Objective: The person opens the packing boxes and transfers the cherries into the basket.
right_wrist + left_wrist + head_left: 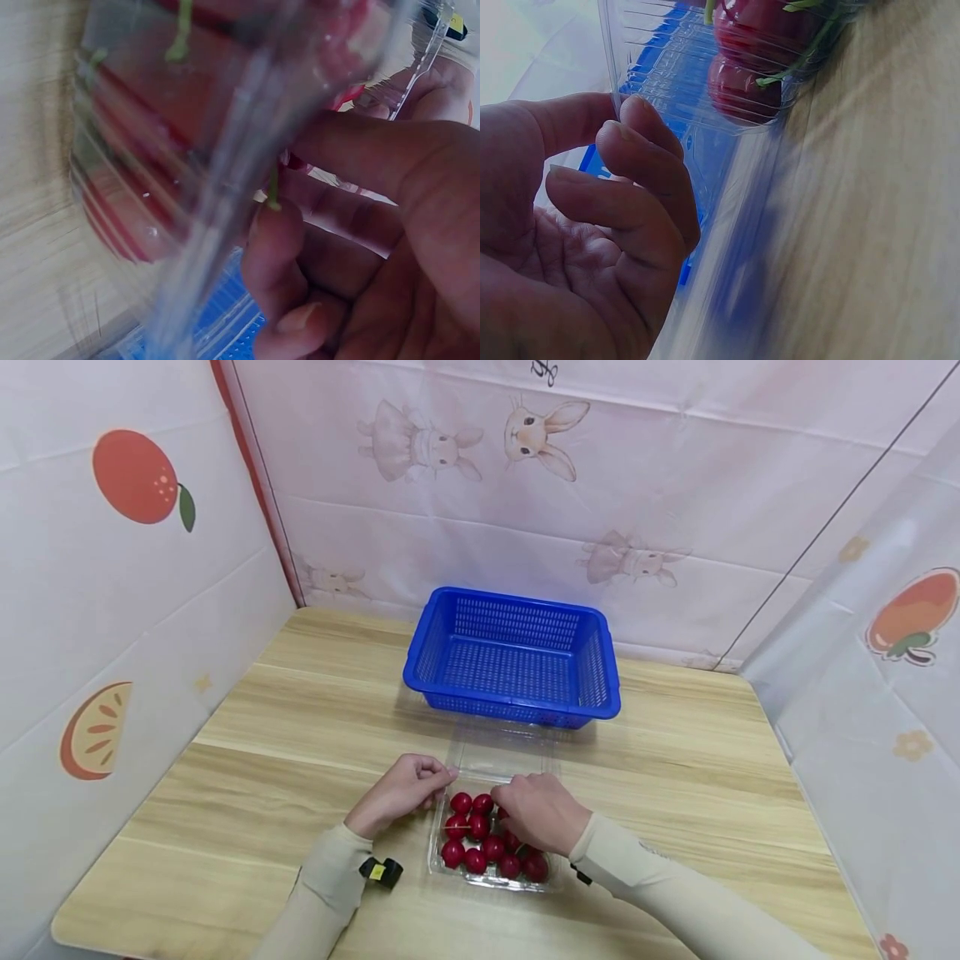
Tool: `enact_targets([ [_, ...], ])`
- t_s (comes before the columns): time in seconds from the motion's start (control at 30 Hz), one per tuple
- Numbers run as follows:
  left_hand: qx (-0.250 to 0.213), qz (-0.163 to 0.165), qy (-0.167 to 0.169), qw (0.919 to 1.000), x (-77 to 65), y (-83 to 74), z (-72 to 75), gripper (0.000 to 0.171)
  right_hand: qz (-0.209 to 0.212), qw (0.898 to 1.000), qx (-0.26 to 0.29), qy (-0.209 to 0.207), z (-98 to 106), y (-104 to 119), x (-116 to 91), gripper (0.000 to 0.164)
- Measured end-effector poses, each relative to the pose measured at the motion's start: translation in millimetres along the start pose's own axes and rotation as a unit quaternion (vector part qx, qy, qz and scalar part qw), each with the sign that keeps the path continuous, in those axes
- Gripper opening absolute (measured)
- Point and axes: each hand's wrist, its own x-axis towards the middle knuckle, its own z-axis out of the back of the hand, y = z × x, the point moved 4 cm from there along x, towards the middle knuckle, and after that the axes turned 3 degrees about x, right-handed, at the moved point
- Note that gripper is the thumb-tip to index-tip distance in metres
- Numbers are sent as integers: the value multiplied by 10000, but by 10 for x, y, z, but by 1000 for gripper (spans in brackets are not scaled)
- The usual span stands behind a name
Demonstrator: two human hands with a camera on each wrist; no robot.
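Observation:
A clear plastic clamshell box (487, 883) stands on the table with its lid (504, 750) folded back. Several dark red cherries (476, 860) with green stems fill it in rows. My left hand (401, 793) pinches the box's rim at the far left corner between thumb and forefinger; the other fingers curl below, as the left wrist view shows. Over the right side of the box, my right hand (542, 812) reaches in. In the right wrist view its fingers pinch a cherry (295, 161), mostly hidden, whose green stem (274, 187) pokes out by the fingertips.
Behind the box stands a blue perforated basket (510, 668) with nothing in it, close to the back curtain (480, 527). The lid's far edge reaches to the basket's front. Wood-grain tabletop (300, 735) extends to both sides, between printed side curtains.

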Motion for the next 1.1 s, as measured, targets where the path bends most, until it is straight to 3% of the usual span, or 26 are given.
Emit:
enact_targets([
  [0.47, -12, 62, 1, 10000, -10, -6, -3, 37, -29, 10000, -19, 44, 28, -49, -6, 10],
  [1.1, 10, 106, -25, 9999, -10, -1, 12, 36, -64, 9982, 493, 331, 155, -86, -39, 19],
])
